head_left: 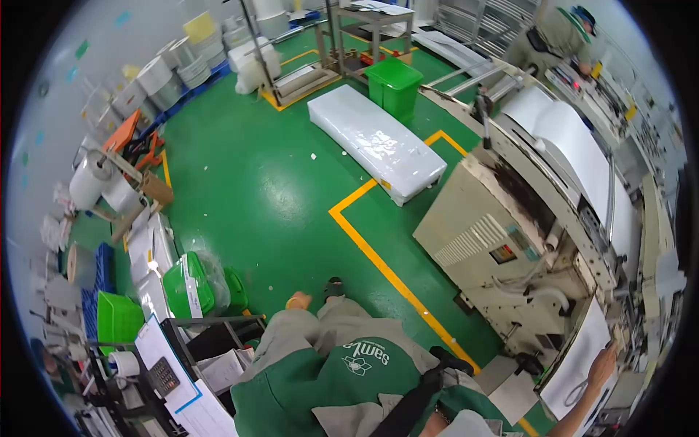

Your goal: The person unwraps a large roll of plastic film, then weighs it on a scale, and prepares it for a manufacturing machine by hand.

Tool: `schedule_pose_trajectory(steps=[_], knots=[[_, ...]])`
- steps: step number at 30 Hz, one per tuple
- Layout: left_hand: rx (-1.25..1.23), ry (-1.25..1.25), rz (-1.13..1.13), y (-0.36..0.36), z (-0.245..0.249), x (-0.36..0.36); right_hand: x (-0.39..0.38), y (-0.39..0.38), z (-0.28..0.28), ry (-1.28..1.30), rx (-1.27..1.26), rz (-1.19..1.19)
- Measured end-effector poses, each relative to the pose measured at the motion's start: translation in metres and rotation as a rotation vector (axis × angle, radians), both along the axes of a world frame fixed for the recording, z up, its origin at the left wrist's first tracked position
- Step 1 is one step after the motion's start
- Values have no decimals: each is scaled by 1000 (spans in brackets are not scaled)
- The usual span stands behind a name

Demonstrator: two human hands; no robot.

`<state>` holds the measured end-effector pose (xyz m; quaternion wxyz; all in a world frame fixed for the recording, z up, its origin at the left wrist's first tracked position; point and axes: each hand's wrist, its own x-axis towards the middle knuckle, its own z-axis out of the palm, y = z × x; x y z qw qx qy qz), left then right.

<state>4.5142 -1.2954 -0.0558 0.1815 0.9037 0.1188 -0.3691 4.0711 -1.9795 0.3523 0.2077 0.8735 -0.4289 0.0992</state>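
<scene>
My left hand (298, 300) hangs low beside my grey sleeve, above the green floor. It looks small, and how its fingers are bent is not clear. Far to the right, my right hand (602, 365) reaches the side of the large beige machine (466, 233). Its fingers stretch out at the edge of a white sheet or panel (582, 349), and nothing shows held in them. A thin grey loop (575, 393) lies on the white surface just below that hand.
A plastic-wrapped white block (378, 138) lies on the floor by a green bin (393, 86) and yellow floor line (393, 273). At left stand a clipboard (156, 357) with a calculator (163, 377), and green tubs (188, 288). A co-worker (557, 40) stands behind the machine.
</scene>
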Motion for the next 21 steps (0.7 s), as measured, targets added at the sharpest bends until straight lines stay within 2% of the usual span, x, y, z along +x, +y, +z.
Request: schedule_pose_trajectory(steps=[1, 2, 3, 5, 7, 8, 9, 10, 11, 12, 15, 16, 17, 19, 21], knots=[[65, 52, -208, 47, -50, -4, 31, 24, 11, -104, -26, -10], [61, 93, -200, 67, -62, 1, 70, 50, 18, -183, -159, 206], [57, 135, -192, 87, -72, 7, 112, 83, 26, -225, -89, 243], [-111, 200, 252, 74, -6, 25, 210, 157, 34, -402, 212, 217], [-362, -39, 291, 74, -7, 60, 297, 201, 4, -613, 450, 449], [-410, -154, 178, 69, -17, 89, 353, 246, -1, -699, 594, 428], [-573, -101, 166, 50, 43, 113, 400, 272, -21, -708, 585, 631], [-703, -131, 55, 35, 80, 137, 444, 315, -16, -577, 797, 587], [-843, -134, -7, 17, 123, 156, 486, 336, -36, -564, 850, 686], [-1085, -9, -79, 7, 163, 172, 526, 373, -35, -555, 946, 777], [-1279, -179, -405, -6, 253, 205, 634, 465, -47, -583, 1158, 1022], [-1325, -254, -489, -4, 269, 218, 662, 493, -44, -583, 1204, 1044], [-1287, -318, -464, 0, 274, 232, 691, 520, -40, -589, 1245, 1067], [-1206, -451, -427, 12, 272, 258, 745, 565, -33, -433, 1300, 1025], [-1200, -499, -254, 24, 249, 297, 805, 603, -52, -388, 1321, 1133]])
